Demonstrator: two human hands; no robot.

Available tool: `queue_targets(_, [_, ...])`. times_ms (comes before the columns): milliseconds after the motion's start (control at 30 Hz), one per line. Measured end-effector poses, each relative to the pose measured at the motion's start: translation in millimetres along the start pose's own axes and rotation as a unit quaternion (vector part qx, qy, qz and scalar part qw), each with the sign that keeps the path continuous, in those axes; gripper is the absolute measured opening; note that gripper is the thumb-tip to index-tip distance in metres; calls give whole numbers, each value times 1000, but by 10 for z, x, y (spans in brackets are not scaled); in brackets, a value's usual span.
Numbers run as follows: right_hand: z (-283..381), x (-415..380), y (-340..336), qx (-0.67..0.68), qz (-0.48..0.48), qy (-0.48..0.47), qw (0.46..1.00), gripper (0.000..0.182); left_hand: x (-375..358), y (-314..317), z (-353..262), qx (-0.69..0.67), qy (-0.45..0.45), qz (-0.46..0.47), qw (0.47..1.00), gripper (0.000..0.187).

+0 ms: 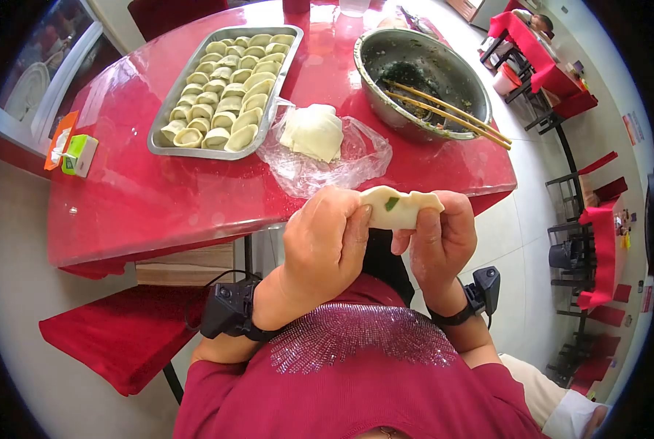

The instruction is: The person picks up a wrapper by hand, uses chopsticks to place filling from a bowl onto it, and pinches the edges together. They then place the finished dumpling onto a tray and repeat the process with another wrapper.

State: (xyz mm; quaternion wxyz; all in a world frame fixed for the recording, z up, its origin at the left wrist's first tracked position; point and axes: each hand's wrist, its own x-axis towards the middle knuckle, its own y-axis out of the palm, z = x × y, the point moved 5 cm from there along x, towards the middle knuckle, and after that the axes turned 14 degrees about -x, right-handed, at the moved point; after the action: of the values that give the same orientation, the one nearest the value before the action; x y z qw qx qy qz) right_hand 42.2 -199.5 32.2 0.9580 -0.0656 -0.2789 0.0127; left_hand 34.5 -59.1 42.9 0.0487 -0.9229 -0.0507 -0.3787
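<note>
- Right now both hands hold one dumpling (398, 207) in the air, below the near edge of the red bench (158, 197) and above the person's lap.
- Left hand (325, 245): fingers curled shut around the dumpling's left end, thumb laid along its front.
- Right hand (444, 238): closed in a pinch on the right end, fingertips pressing the upper seam.
- Dumpling: pale, matte, soft dough folded into a half-moon; a fleck of green filling shows at the seam's middle, so the edge there looks not fully sealed.
- As a judgement, sealing it well means pinching from the ends toward that green spot, pushing the filling back inside, and pressing evenly so the thin dough does not tear.
- Metal tray (167, 143): far left of the dumpling on the bench, a shiny rectangle filled with neat rows of finished dumplings (228, 91), smooth and plump.
- Dough wrappers (314, 132): a stack of thin white rounds directly beyond the dumpling, lying on a crinkled clear plastic bag (356, 164).
- Steel bowl (422, 77): beyond and to the right of the dumpling, round and dull-polished, with dark green filling smeared inside; wooden chopsticks (447, 111) lie across it, tips down in the bowl.
- Small green-and-white box (79, 154): far left of the dumpling, near the bench's edge.
- Black wrist-worn devices sit on both forearms.
</note>
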Motion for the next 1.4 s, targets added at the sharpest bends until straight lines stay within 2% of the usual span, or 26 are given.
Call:
queue_targets(67, [13,5,12,-3,2,0,1000,10,17,-22,-66,20,33,10,999,10])
queue_targets(200, [36,25,18,-5,11,-8,1000,10,1,-44,-63,2,42,5,999,9])
queue_targets(267, [47,31,13,4,10,-18,1000,10,3,-46,-17,-40,-38,5,998,10])
queue_targets(400, [48,31,-2,2,22,-29,999,9,95,-68,-23,-89,-38,30,995,13])
queue_targets(467, [56,20,2,-8,25,-34,999,9,124,-37,-67,-53,52,51,996,11])
queue_targets(700, [57,-11,-12,-16,28,-28,999,9,67,-34,-135,8,88,36,995,6])
queue_targets(800, [76,-4,-26,-27,33,-45,998,8,91,-55,-112,-11,45,51,998,7])
queue_targets(867, [84,3,-45,-31,33,-59,997,8,131,-59,-101,-89,23,64,994,13])
queue_targets(1000, [111,2,-42,-50,51,-98,993,10,165,13,-97,-115,23,104,988,16])
queue_targets(1067, [128,6,-48,-58,52,-105,991,11,112,18,-17,-163,-56,93,981,15])
queue_targets(1267, [132,0,-48,-80,69,-121,987,13,105,33,-79,-105,-14,85,991,10])
queue_targets(1400, [156,1,-45,-91,73,-137,984,13,102,17,-83,-92,-18,83,992,9])
